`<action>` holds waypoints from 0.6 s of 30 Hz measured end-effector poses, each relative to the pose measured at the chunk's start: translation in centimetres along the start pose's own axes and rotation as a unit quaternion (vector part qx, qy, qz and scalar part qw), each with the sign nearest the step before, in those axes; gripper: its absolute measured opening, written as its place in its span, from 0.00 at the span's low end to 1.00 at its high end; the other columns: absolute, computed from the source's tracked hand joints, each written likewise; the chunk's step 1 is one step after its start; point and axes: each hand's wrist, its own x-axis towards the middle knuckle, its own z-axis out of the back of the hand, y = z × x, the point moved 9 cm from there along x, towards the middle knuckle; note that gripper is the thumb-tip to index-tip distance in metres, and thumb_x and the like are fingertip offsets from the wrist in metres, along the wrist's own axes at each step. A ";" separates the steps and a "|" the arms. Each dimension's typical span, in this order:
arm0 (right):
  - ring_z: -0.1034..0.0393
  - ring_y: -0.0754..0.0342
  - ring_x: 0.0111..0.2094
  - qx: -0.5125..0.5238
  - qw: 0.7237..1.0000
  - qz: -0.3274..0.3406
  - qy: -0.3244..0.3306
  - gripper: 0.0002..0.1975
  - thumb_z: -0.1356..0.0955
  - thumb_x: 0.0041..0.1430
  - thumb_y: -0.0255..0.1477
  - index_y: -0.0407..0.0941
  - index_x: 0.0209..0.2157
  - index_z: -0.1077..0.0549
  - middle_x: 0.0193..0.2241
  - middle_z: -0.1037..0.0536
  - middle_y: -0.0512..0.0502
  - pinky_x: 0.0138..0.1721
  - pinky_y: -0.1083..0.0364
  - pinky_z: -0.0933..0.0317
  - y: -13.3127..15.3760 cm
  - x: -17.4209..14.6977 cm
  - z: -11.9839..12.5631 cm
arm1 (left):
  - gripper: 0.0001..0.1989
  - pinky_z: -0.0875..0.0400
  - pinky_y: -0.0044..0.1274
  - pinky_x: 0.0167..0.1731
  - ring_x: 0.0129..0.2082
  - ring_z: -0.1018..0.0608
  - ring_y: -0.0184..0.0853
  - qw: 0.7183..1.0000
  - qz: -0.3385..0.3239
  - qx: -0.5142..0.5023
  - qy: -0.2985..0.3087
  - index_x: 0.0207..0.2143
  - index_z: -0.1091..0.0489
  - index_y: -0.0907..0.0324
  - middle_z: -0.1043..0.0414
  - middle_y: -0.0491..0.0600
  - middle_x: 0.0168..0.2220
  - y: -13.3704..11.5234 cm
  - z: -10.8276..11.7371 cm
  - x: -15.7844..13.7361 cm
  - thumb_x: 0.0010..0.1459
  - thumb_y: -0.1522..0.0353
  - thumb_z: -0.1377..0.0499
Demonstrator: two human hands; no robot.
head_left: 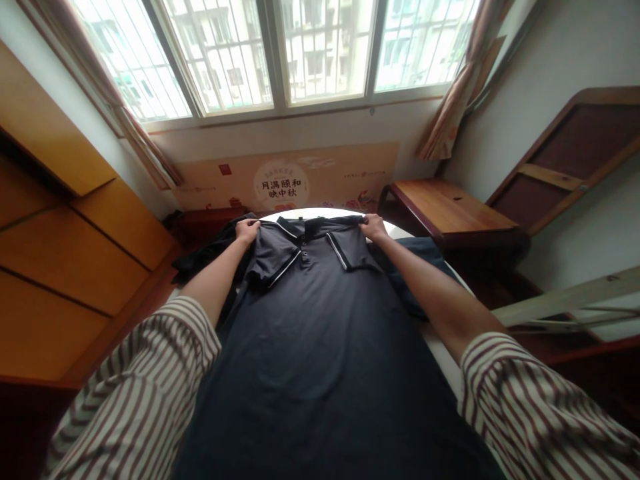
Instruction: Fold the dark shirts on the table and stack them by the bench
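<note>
A dark navy polo shirt lies spread front side up over a white table, its collar at the far end. Its short sleeves, edged with white piping, are turned inward over the chest. My left hand is closed on the shirt's left shoulder edge. At the opposite shoulder, my right hand pinches the cloth. Both arms are stretched forward. The shirt's lower part runs out of view at the bottom.
Dark clothes lie left of the shirt, and a folded dark blue garment lies to the right. A wooden side table stands at back right, near a leaning framed panel. Yellow cabinets line the left. Barred windows are ahead.
</note>
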 end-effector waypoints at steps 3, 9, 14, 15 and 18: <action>0.30 0.48 0.47 -0.036 0.998 0.043 0.022 0.18 0.33 0.66 0.34 0.42 0.55 0.32 0.52 0.29 0.41 0.46 0.44 0.32 1.3 -0.2 -0.2 | 0.14 0.33 0.32 0.51 0.46 0.24 0.44 1.000 0.009 0.023 -0.019 0.42 0.24 0.64 0.24 0.58 0.41 -0.7 1.1 -0.7 0.55 0.67 0.40; 0.30 0.45 0.45 -0.133 0.968 0.177 0.119 0.12 0.31 0.61 0.35 0.41 0.42 0.25 0.43 0.26 0.38 0.49 0.49 0.35 4.5 -8.8 0.4 | 0.17 0.33 0.31 0.52 0.46 0.26 0.43 0.971 -0.207 0.112 0.038 0.48 0.29 0.62 0.30 0.56 0.43 -4.9 5.3 -9.6 0.57 0.65 0.41; 0.28 0.43 0.41 -0.256 0.940 0.209 0.088 0.20 0.40 0.67 0.41 0.41 0.45 0.26 0.39 0.25 0.37 0.43 0.48 0.33 2.9 -22.4 5.3 | 0.28 0.29 0.29 0.44 0.41 0.24 0.42 0.950 -0.230 0.177 0.118 0.51 0.31 0.61 0.29 0.54 0.43 -2.2 9.7 -20.7 0.56 0.52 0.39; 0.28 0.42 0.41 -0.259 0.945 0.185 0.072 0.23 0.41 0.67 0.43 0.41 0.48 0.27 0.39 0.25 0.36 0.43 0.47 0.32 1.8 -24.6 6.4 | 0.28 0.29 0.28 0.44 0.40 0.24 0.42 0.949 -0.220 0.187 0.124 0.52 0.31 0.61 0.28 0.54 0.42 -1.4 10.3 -22.2 0.56 0.52 0.40; 0.26 0.38 0.43 -0.249 0.960 0.119 0.044 0.31 0.42 0.66 0.49 0.39 0.57 0.34 0.44 0.23 0.32 0.42 0.45 0.31 -1.7 -30.1 8.4 | 0.24 0.29 0.28 0.43 0.40 0.23 0.42 0.951 -0.182 0.218 0.126 0.50 0.31 0.61 0.26 0.54 0.39 0.8 11.4 -24.7 0.59 0.54 0.42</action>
